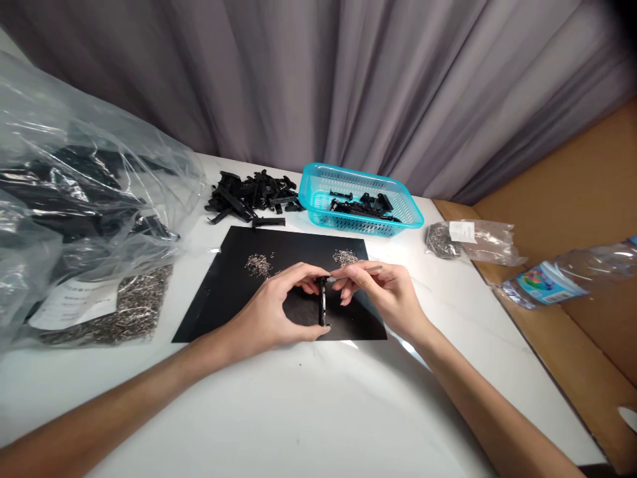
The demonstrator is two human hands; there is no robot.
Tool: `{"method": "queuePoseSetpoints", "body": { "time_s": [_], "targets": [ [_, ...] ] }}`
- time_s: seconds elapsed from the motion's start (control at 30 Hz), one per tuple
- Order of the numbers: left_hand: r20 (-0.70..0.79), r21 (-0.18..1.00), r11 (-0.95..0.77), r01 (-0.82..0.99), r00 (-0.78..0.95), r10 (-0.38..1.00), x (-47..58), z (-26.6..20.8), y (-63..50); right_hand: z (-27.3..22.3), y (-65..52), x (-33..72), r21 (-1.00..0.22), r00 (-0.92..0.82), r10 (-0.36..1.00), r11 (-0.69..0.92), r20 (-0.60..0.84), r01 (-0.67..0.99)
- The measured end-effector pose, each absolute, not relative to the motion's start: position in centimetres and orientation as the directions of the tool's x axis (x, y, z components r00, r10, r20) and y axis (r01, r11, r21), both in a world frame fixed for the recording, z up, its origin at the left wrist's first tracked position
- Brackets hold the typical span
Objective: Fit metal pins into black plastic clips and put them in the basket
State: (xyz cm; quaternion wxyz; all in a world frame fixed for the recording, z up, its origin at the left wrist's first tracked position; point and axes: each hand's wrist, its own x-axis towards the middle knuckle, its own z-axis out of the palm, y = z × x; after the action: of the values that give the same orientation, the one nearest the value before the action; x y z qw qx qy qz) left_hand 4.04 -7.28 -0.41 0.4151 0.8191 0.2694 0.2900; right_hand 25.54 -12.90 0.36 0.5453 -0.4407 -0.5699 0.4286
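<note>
Thumb and fingers of my left hand grip a narrow black plastic part by its two ends, upright above a black mat. My right hand is closed on a thin metal tool, perhaps tweezers, whose shaft sticks out past the fingers. Its fingertips are at the upper end of the black part; what the tool's tip touches there is too small to tell. Two little heaps of small metal pieces, a left heap and a right heap, lie on the mat beyond my hands.
A blue plastic basket holds several black parts. Beside it is a pile of black parts. Large clear bags and a bag of metal pieces stand left. At right lie a small bag, a bottle and cardboard.
</note>
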Motion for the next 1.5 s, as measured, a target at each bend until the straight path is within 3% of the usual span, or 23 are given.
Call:
{"method": "queuePoseSetpoints", "body": {
  "time_s": [0.2,0.87,1.1,1.27,1.5],
  "targets": [
    [0.201,0.874,-0.450,0.186,0.703,0.682,3.92,-0.78,-7.15,0.47,-13.05,25.34,-0.967,-0.039,0.968,0.249,0.248,0.046],
    [0.206,0.841,-0.490,0.229,0.703,0.681,4.00,-0.53,-7.38,0.86,-13.62,25.08,-0.913,-0.069,0.948,0.318,0.311,0.257],
    [0.202,0.831,-0.502,0.239,0.711,0.674,4.42,-0.36,-7.39,0.96,-13.55,25.50,-0.937,0.068,0.946,0.300,0.316,0.180],
    [0.227,0.802,-0.542,0.251,0.711,0.666,4.41,-0.24,-7.47,0.48,-13.31,25.44,-0.929,0.034,0.946,0.308,0.322,0.206],
    [0.232,0.791,-0.551,0.265,0.704,0.672,4.47,-0.02,-7.48,0.65,-13.55,25.33,-0.867,-0.022,0.925,0.363,0.379,0.342]
  ]
}}
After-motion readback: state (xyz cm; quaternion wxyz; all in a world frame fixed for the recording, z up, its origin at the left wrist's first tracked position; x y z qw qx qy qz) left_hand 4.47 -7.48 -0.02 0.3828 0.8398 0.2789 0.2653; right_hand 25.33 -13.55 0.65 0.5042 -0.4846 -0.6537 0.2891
